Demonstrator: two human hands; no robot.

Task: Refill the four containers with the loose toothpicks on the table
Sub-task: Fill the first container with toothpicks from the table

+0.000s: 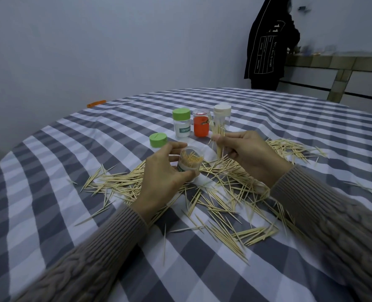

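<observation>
jar label (185,130) half-turned away | far counter (333,53) items blurred (bystander's head cropped)

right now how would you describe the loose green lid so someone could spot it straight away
On the grey and white checked tablecloth, look to the row of three small upright jars at the far side, just beyond the person's hands. The loose round green plastic lid lies flat on the cloth, in front and to the left of the clear jar with the green cap. Unlike that cap, it sits on no jar and shows a thin slot across its top.
</observation>
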